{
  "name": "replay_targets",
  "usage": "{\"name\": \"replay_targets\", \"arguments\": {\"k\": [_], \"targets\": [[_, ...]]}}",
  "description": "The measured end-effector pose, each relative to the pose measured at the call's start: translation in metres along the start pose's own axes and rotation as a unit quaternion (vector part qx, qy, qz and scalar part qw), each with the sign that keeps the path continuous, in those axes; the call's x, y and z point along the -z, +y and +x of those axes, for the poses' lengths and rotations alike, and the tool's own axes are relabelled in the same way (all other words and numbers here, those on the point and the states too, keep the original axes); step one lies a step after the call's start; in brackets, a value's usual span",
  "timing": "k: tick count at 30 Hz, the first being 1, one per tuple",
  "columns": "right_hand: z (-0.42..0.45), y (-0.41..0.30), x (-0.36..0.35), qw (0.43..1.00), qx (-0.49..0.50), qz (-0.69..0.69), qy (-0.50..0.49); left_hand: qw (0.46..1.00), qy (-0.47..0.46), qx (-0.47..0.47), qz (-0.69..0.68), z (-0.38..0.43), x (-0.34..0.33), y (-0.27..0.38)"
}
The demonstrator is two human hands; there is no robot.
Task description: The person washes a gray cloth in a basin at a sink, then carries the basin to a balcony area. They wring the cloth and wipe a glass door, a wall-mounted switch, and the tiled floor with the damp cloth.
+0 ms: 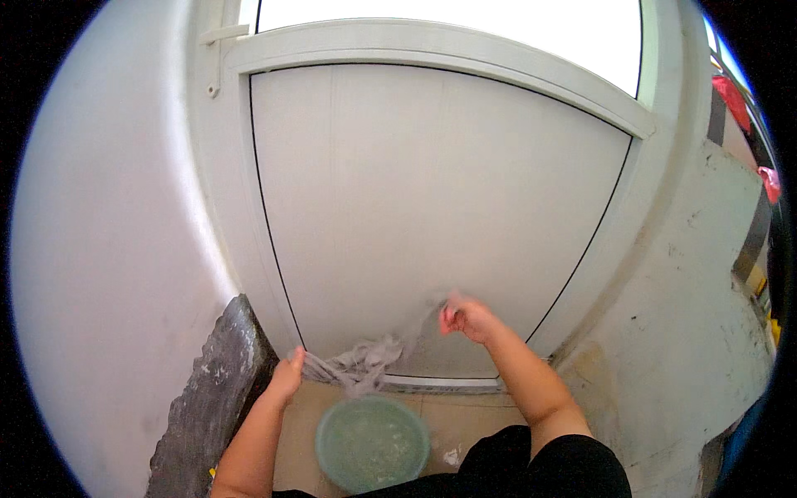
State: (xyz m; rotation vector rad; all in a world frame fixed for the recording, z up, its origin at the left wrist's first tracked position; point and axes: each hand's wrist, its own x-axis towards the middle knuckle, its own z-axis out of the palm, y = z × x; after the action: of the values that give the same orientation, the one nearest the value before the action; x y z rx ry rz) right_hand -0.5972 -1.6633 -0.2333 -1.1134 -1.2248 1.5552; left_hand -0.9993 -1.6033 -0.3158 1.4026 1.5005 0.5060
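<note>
A thin greyish-white cloth [367, 358], bunched in its middle, hangs between my two hands above a basin. My left hand [290, 375] grips one end of it, by the lower left corner of the door panel. Higher and to the right, my right hand [466, 317] is blurred, its fingers curled where a faint, stretched strand of the cloth reaches it. Below stands a round pale green plastic basin [373, 445] on the tiled floor, with what looks like water in it. Behind the cloth is the white lower panel [436, 205] of a framed door.
A rough-edged dark grey stone slab [205, 392] stands against the white wall [112, 218] at left. The door's light frame [448, 50] surrounds the panel, with bright glass above. A stained wall [679, 299] rises at right. A white patch [453, 456] marks the floor beside the basin.
</note>
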Motion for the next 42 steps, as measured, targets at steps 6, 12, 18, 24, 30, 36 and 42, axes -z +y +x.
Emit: {"name": "replay_targets", "arguments": {"k": [6,12,18,24,30,36,42], "targets": [[-0.005,0.049,-0.073,0.939,0.199,-0.276,0.049,0.867,-0.2,-0.126,-0.439,-0.063,-0.029,0.112],[-0.012,0.011,-0.083,0.885,0.072,-0.459,-0.016,0.827,-0.299,-0.203,-0.43,-0.061,-0.065,0.158],[-0.083,-0.042,-0.018,0.991,0.071,-0.116,0.02,0.816,-0.243,-0.148,-0.503,-0.04,-0.082,0.166],[-0.18,-0.157,0.006,0.796,0.386,0.285,0.367,0.935,-0.27,-0.102,-0.205,-0.037,-0.114,0.141],[-0.214,-0.287,0.093,0.667,0.543,-0.118,0.496,0.941,-0.274,-0.07,-0.186,-0.026,-0.105,0.106],[-0.224,-0.334,0.195,0.432,0.301,-0.56,0.639,0.97,-0.143,-0.128,-0.15,0.011,-0.086,0.056],[-0.034,-0.335,-0.011,0.447,0.161,-0.662,0.579,0.976,-0.053,-0.112,-0.18,0.002,-0.02,0.002]]}}
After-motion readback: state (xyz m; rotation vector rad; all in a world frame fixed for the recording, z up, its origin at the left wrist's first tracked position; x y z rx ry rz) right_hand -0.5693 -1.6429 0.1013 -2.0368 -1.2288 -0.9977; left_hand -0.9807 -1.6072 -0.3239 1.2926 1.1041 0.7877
